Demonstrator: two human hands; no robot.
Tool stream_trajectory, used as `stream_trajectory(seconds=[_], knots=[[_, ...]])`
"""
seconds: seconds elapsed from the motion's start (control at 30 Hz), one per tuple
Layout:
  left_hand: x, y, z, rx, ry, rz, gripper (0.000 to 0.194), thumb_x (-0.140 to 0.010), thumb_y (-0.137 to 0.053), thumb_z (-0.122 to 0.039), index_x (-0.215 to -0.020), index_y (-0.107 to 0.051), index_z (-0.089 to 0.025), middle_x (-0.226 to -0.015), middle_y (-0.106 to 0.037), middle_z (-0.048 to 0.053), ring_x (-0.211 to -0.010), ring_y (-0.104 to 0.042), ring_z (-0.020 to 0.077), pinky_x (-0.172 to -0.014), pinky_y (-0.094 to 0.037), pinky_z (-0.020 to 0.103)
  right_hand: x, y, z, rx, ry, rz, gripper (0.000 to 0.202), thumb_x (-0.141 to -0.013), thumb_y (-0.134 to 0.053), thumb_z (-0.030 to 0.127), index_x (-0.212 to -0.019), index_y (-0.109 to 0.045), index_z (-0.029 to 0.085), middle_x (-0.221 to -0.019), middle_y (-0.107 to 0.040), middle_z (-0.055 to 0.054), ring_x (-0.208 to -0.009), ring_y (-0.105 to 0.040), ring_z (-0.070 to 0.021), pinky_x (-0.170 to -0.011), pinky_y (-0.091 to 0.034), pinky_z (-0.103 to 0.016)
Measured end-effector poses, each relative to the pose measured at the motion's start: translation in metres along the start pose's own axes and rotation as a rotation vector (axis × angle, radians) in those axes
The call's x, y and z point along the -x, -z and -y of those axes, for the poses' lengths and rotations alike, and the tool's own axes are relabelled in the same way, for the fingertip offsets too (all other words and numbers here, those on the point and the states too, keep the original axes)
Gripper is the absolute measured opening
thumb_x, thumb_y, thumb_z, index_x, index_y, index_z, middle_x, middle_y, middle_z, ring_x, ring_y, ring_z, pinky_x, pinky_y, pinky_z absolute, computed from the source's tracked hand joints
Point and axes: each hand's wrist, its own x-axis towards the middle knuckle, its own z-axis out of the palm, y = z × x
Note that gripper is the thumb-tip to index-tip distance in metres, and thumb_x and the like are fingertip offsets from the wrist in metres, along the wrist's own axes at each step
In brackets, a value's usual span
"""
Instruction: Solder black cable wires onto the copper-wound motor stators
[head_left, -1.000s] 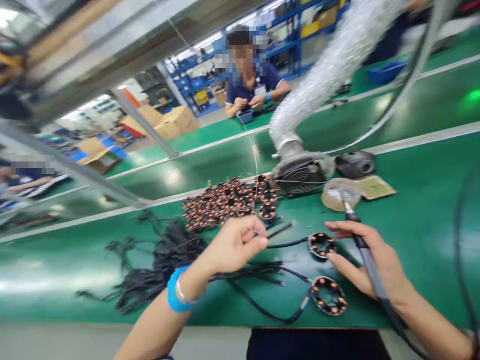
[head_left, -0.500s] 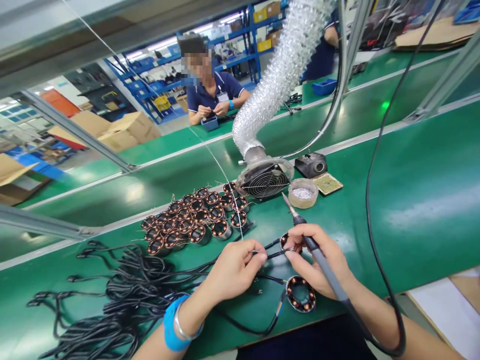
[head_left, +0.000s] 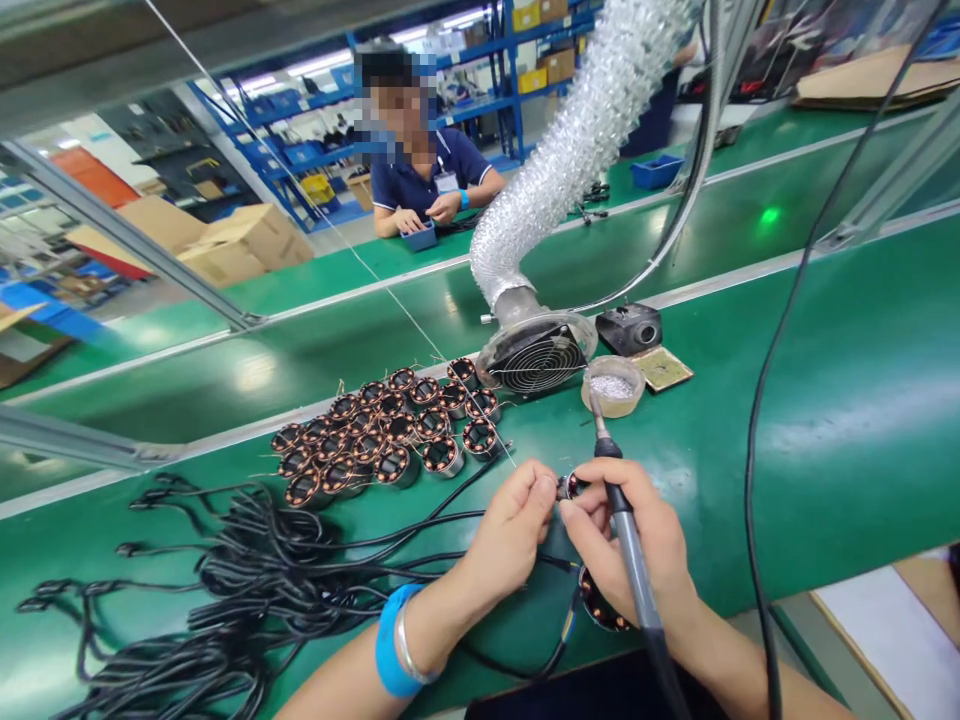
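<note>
My left hand point(head_left: 506, 525) is closed in a pinch, where a thin silvery solder wire point(head_left: 420, 325) runs down from overhead. In my right hand point(head_left: 652, 535) lies a soldering iron point(head_left: 634, 565), its tip pointing away from me, in front of the round tub's left edge. My right thumb and fingers also close near a small copper-wound stator point(head_left: 571, 486) between my hands; whether they grip it or a lead is hidden. Partly under my right hand lies another stator point(head_left: 596, 602) with a black cable point(head_left: 551, 660) joined by coloured leads.
Several stators point(head_left: 394, 463) stand in rows behind my left hand. A heap of black cables point(head_left: 262, 570) spreads left. A fume fan point(head_left: 536, 355) with silver duct, a tub point(head_left: 615, 385) of bright bits and a sponge tray point(head_left: 664, 368) stand ahead. A co-worker point(head_left: 427, 185) sits opposite.
My left hand has moved right, close to my right fingertips, bringing the solder wire's lower end along. The iron's tip has shifted right, now in front of the tub. The view has shifted slightly.
</note>
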Motion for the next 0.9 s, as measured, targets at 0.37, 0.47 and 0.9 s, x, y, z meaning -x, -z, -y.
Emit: stream_trajectory(seconds=[0.37, 0.47, 0.9], knots=[[-0.003, 0.024, -0.003, -0.293, -0.022, 0.065, 0.040, -0.093, -0.047, -0.058, -0.080, -0.044, -0.020, -0.060, -0.034, -0.008, -0.052, -0.028, 0.0091, -0.049, -0.026, 0.021, -0.008, 0.007, -0.001, 0.215, 0.260, 0.098, 0.025, -0.084, -0.066, 0.018, -0.107, -0.057, 0.022, -0.082, -0.062, 0.001, -0.068, -0.059, -0.0139, -0.064, -0.053, -0.027], [0.000, 0.026, -0.001, -0.512, -0.118, 0.059, 0.028, -0.099, -0.041, -0.043, -0.087, -0.051, -0.019, -0.078, -0.053, -0.001, -0.071, -0.047, 0.0139, -0.067, -0.041, 0.027, -0.026, 0.013, 0.002, 0.192, 0.331, 0.227, 0.026, -0.086, -0.065, 0.016, -0.110, -0.059, 0.022, -0.091, -0.066, -0.002, -0.080, -0.060, -0.0167, -0.071, -0.053, -0.029], [-0.003, 0.028, -0.015, -0.663, -0.105, 0.095, 0.018, -0.097, -0.043, -0.034, -0.086, -0.047, -0.020, -0.078, -0.050, -0.002, -0.074, -0.045, 0.0152, -0.068, -0.036, 0.028, -0.054, 0.022, -0.017, 0.168, 0.412, 0.416, 0.026, -0.092, -0.052, 0.008, -0.113, -0.056, 0.022, -0.093, -0.068, -0.002, -0.077, -0.064, -0.0139, -0.071, -0.053, -0.025]])
